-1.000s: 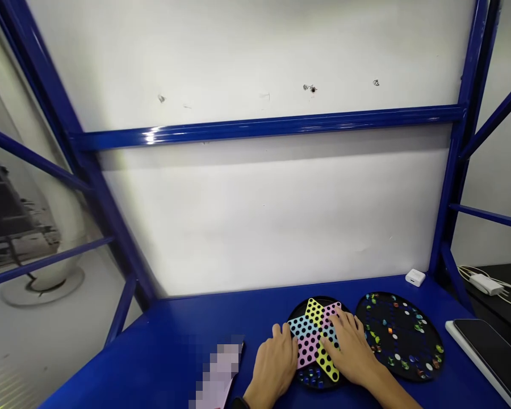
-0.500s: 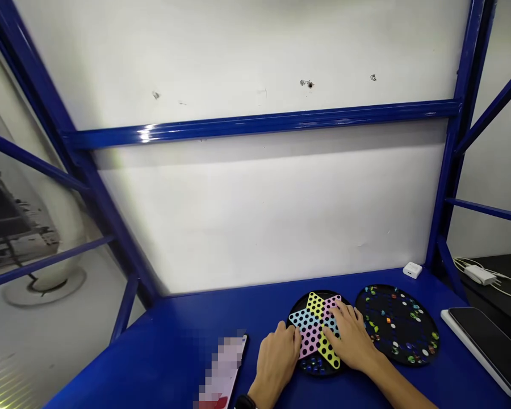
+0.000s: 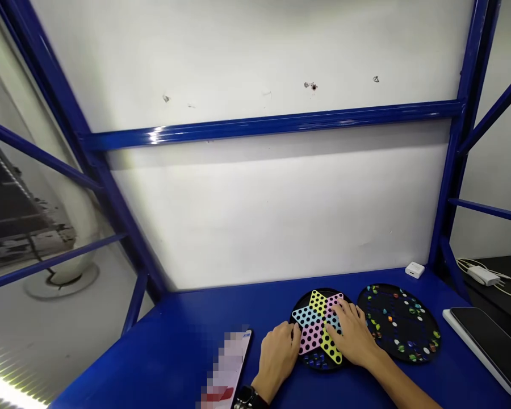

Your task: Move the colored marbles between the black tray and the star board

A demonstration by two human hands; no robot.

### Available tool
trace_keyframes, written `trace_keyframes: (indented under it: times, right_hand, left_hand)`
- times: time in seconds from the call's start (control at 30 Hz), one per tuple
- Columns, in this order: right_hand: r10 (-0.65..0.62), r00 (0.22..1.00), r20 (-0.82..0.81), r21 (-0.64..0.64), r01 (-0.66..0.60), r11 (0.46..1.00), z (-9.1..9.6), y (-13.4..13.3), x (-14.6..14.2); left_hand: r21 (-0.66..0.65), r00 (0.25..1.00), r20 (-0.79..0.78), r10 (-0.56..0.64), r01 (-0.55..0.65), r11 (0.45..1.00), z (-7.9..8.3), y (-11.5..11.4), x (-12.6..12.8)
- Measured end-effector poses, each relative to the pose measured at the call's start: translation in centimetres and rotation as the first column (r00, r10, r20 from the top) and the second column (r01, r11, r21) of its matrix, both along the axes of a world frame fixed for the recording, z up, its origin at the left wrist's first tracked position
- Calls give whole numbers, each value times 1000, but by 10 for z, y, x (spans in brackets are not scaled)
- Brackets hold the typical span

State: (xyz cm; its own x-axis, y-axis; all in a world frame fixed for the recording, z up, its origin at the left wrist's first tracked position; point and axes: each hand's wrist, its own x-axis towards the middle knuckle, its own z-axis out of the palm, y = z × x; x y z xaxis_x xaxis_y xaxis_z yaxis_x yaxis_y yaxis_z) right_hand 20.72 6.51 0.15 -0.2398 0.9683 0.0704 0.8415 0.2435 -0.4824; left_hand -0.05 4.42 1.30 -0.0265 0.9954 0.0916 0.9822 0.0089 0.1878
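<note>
A round black game board with a coloured star of peg holes [image 3: 315, 318] lies on the blue table [image 3: 187, 352]. My left hand [image 3: 279, 355] rests at its left edge, fingers curled against the rim. My right hand [image 3: 351, 335] lies flat over the star's right side with fingers spread. Beside it on the right sits a second round black tray [image 3: 398, 324] dotted with several coloured marbles.
A phone [image 3: 227, 372] lies left of my left hand. A tablet [image 3: 489, 346] sits at the table's right edge. A small white charger [image 3: 415, 269] stands at the back right corner. Blue frame bars [image 3: 272, 122] and a white wall close off the back.
Both hands stay on the star board, almost unmoved. The view has shifted slightly, so everything sits a little to the right.
</note>
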Motion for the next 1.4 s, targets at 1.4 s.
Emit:
trace_keyframes:
  times: [1.4]
  right_hand:
    - [-568,-236,-789,-441,-426,790,8,11,-5]
  left_hand:
    - [39,966,207,-158,153,987,33,-15,-20]
